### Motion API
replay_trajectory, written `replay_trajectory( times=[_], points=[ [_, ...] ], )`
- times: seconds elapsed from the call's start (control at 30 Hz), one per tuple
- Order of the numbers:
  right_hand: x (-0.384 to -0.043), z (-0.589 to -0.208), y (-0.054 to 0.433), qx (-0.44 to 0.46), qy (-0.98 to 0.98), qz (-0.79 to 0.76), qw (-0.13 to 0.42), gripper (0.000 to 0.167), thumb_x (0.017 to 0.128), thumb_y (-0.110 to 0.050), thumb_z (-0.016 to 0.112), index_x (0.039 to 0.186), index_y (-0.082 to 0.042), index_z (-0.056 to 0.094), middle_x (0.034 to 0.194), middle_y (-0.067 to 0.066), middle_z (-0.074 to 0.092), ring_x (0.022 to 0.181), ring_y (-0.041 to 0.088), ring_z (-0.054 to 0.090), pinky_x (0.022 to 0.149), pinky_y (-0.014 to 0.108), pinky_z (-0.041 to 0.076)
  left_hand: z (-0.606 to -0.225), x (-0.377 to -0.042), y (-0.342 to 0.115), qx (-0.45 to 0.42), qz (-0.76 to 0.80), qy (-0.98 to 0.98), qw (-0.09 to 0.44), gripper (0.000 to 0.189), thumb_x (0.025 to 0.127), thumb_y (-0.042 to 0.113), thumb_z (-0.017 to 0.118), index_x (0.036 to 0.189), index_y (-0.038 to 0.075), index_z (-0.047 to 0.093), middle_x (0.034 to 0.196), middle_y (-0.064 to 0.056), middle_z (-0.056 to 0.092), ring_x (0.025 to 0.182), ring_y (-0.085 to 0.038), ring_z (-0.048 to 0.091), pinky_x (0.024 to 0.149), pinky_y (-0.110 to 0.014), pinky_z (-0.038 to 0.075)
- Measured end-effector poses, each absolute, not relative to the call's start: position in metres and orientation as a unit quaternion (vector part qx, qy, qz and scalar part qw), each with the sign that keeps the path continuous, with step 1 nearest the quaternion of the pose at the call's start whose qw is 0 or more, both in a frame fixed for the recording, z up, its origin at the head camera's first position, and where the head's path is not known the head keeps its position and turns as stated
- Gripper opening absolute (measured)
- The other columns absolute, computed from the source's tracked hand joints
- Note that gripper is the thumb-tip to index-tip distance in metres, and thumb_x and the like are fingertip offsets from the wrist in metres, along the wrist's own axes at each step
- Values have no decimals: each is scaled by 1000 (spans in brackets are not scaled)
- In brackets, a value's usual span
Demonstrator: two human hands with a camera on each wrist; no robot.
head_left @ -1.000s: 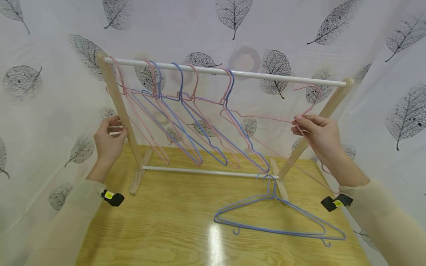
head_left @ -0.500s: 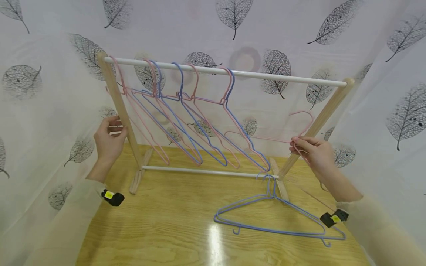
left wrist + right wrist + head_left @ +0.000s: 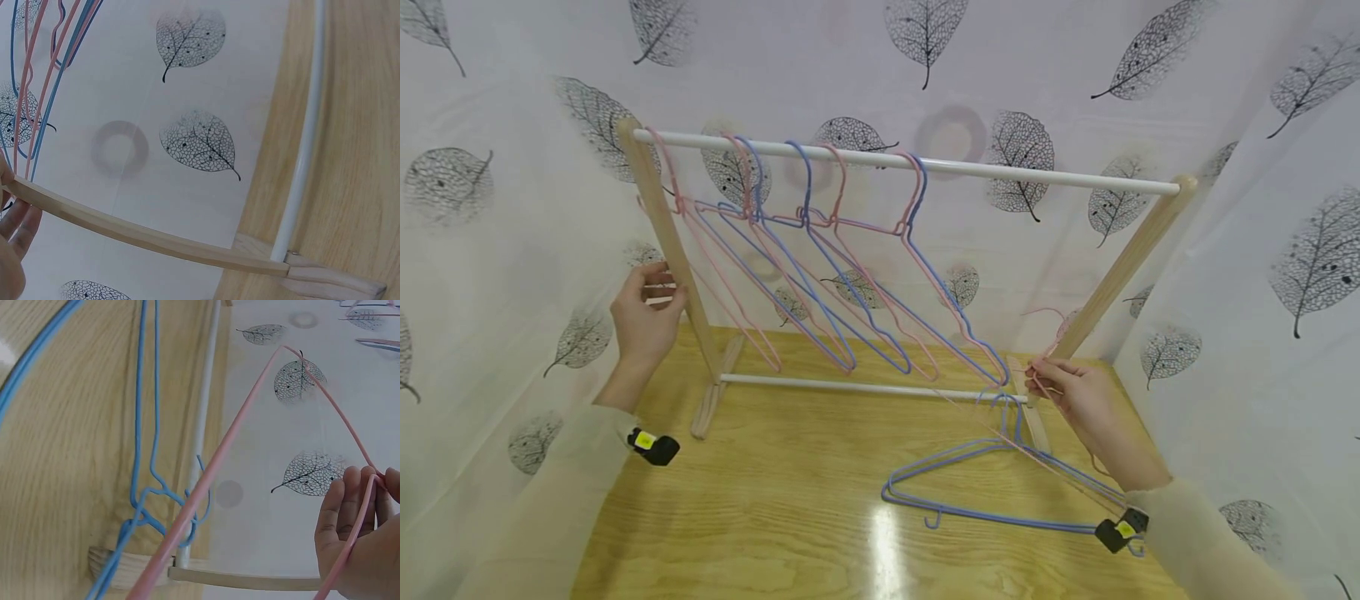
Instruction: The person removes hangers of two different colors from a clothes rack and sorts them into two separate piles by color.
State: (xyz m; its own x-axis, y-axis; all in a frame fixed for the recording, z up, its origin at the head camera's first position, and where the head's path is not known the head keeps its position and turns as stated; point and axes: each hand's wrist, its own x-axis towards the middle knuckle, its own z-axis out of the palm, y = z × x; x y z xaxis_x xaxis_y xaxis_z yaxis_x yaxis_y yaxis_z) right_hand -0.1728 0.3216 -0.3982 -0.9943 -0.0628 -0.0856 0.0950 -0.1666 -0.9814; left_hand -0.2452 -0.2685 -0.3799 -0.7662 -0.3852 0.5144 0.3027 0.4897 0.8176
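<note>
In the head view my left hand (image 3: 646, 315) grips the left wooden post (image 3: 661, 218) of a small clothes rack. The left wrist view has that post (image 3: 150, 234) with fingers behind it. My right hand (image 3: 1078, 402) pinches a pink clothes hanger (image 3: 231, 434) just below its hook, low by the rack's right post (image 3: 1123, 265). Its frame slants back toward my right sleeve, over two blue hangers (image 3: 985, 517) that lie on the table. Several pink and blue hangers, among them a blue hanger (image 3: 809, 187), hang from the white top rail (image 3: 1015, 173).
A white lower bar (image 3: 865, 387) joins the rack's wooden feet, the left foot (image 3: 704, 412) among them. The rack stands on a wood-grain table (image 3: 760, 500). Leaf-print sheeting (image 3: 512, 108) surrounds it at the back and sides.
My right hand has brought the pink hanger down and slightly left, from near the top rail to close above the blue hangers on the table. My left hand stays on the post.
</note>
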Motion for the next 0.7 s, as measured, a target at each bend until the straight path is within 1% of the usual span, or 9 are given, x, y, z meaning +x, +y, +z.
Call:
replay_trajectory(
  times=[0.27,0.5,0.7],
  points=[
    [-168,-431,299,37,650,-754,89,28,107,-9,61,90,-18,82,87,-7,79,81,7,75,81,21,65,-380,-245,-268,21,-504,-791,346,35,97,6,69,132,-1,67,97,27,56,83,14,58,73,2,49],
    [-163,-455,264,38,644,-753,130,26,106,-10,61,91,-16,82,85,-7,78,78,7,76,80,23,66,-380,-246,-268,20,-507,-788,348,36,97,5,68,132,-2,67,96,27,57,83,13,58,72,2,49],
    [-157,-470,236,18,639,-751,166,23,106,-10,61,95,-13,81,86,-7,78,79,7,75,80,22,65,-380,-245,-268,21,-506,-789,348,35,97,5,69,132,-1,67,97,27,57,83,13,58,72,2,49]
  ],
)
